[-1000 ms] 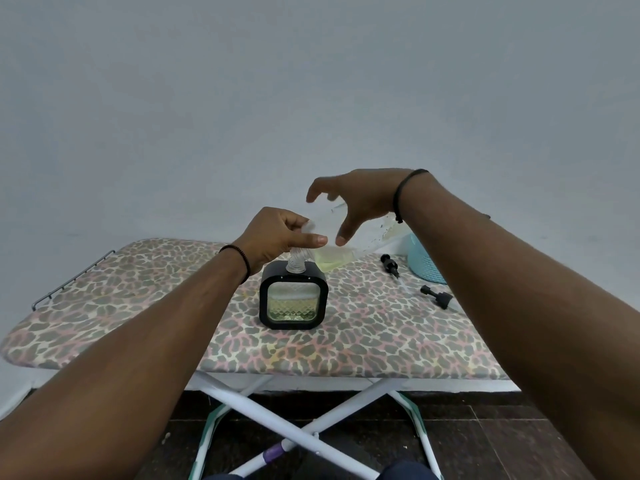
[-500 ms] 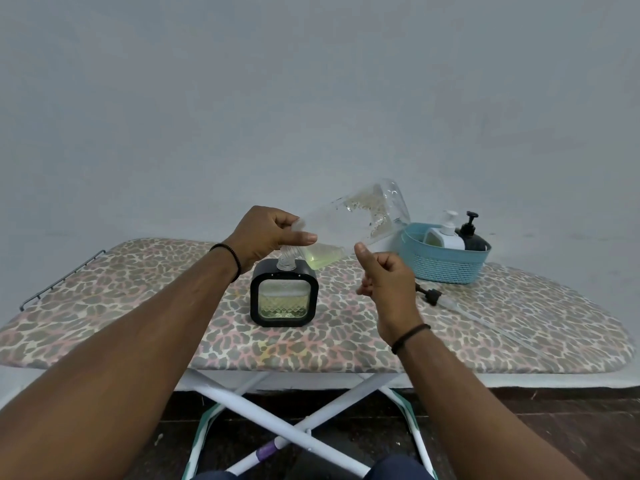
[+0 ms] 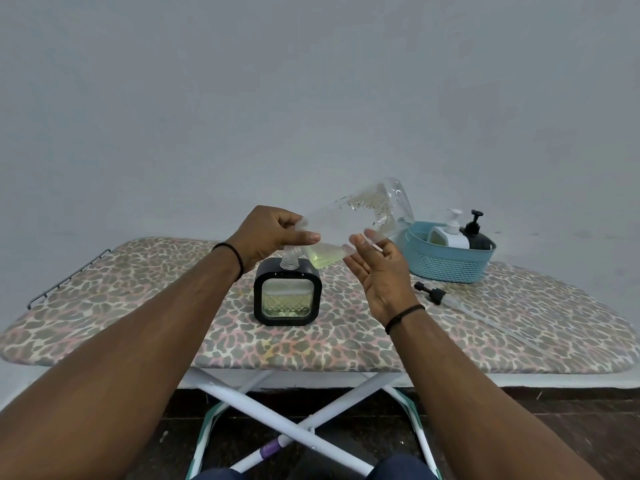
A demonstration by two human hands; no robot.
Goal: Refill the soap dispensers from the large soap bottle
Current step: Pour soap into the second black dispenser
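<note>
A person is standing at the near edge of an ironing board (image 3: 138, 327) covered in a leopard-print cloth, with both bare forearms reaching forward over it and a dark bracelet showing on each wrist. White crossed legs (image 3: 277, 420) are holding the board up over a dark floor. Near the middle of the board, a square black soap dispenser (image 3: 286, 294) is standing upright with its pump removed; its clear front window is showing pale yellow soap filling the lower part. Above it, the left hand (image 3: 268, 237) is gripping the neck end of a large clear soap bottle (image 3: 353, 225), with the thumb and fingers curled around it. The bottle is tilting steeply, its mouth pointing down into the dispenser's threaded opening and its base lifted up toward the right, and a little yellow-green soap is pooling at the low end by the mouth. The right hand (image 3: 379, 268) is spread, palm turned up and toward the left, with straight fingers touching the underside of the bottle's body. To the right of the dispenser, a black pump head (image 3: 431, 292) with a long clear tube is lying flat on the cloth, well apart from the dispenser. Farther back, close to the far edge on the right side, a light blue plastic basket (image 3: 446, 263) is sitting on the board, holding a white pump bottle (image 3: 449, 233) and a black pump bottle (image 3: 477, 233) side by side. A plain pale wall is filling the view behind.
</note>
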